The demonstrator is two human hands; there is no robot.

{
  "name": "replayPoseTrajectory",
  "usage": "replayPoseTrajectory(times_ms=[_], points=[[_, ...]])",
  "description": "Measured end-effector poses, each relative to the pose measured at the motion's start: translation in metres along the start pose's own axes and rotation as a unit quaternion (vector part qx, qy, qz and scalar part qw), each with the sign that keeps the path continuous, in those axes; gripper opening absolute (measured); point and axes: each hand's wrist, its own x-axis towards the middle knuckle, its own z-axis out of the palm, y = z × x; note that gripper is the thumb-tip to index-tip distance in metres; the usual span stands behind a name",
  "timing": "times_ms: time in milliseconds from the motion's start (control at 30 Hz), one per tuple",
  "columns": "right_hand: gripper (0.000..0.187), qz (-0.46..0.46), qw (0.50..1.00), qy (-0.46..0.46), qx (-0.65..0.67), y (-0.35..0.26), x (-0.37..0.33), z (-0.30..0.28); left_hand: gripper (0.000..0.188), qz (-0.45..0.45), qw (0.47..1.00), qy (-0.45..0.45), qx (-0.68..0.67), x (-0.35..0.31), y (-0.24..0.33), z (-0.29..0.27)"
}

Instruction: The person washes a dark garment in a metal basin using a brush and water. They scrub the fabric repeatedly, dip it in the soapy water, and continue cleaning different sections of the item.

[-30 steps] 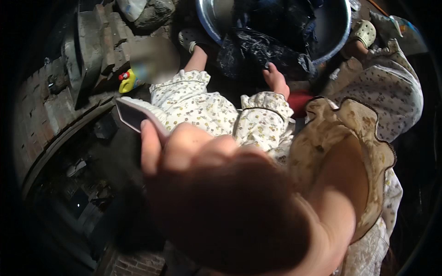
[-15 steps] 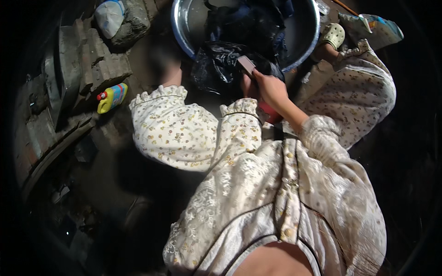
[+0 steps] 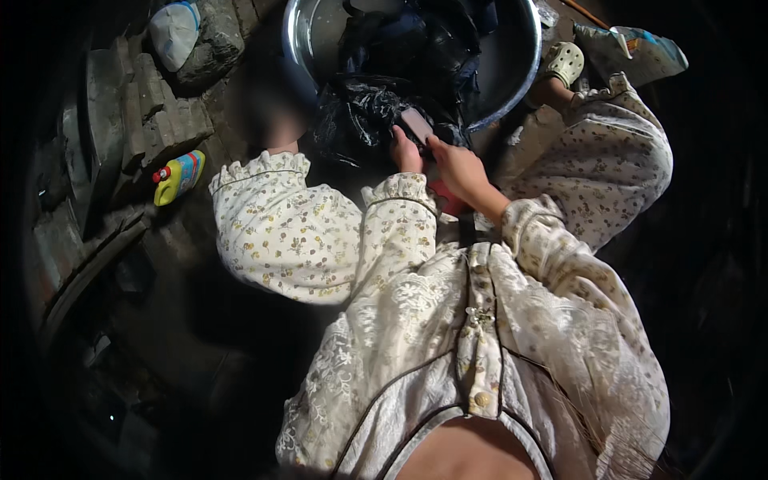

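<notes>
In my right hand (image 3: 462,171) is a pale pink, flat rectangular block (image 3: 415,126), shaped like a scrub brush; its underside is hidden. It rests on or just above a wet, shiny black cloth (image 3: 360,112) that drapes over the near rim of a large metal basin (image 3: 531,76). Left of the block, my left hand (image 3: 407,152) is closed at the cloth's near edge, thumb upward, seeming to grip it. More of the dark, bunched cloth lies inside the basin.
Left of my knee stands a yellow bottle with a red cap (image 3: 179,178), beside stacked bricks (image 3: 164,112). A white bag (image 3: 174,36) sits on a stone block. A pale clog (image 3: 563,64) and a plastic packet (image 3: 632,52) are at the right. Something red (image 3: 448,198) shows below my hands.
My left hand has shifted left, apart from my right, and its thumb now shows. The pink block is tilted differently over the cloth. The whole view has shifted slightly.
</notes>
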Motion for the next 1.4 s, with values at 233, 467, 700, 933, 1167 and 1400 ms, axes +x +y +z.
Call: replayPoseTrajectory(times_ms=[233,467,700,933,1167,1400], points=[[0.033,-0.009,0.998,0.001,-0.056,0.004,0.019,0.015,0.068,0.050,0.973,0.083,0.211,-0.004,0.006,-0.004],[0.032,-0.027,0.993,-0.095,-0.058,-0.016,-0.050,-0.029,0.055,-0.013,0.996,0.085,0.017,-0.022,0.022,-0.002],[0.041,-0.014,0.988,0.001,-0.151,0.020,0.033,0.010,0.064,0.001,0.965,0.060,0.255,-0.014,0.018,0.010],[0.042,-0.067,0.980,-0.019,-0.188,0.010,-0.007,0.007,0.064,0.006,0.992,0.123,0.013,-0.043,0.029,0.013],[0.046,0.027,0.973,0.012,0.230,0.023,0.075,-0.011,0.056,0.021,0.997,0.063,0.043,-0.027,0.042,0.001],[0.049,0.042,0.940,0.101,0.324,0.061,0.056,0.005,0.043,-0.059,0.988,-0.012,-0.140,-0.021,0.079,0.016]])
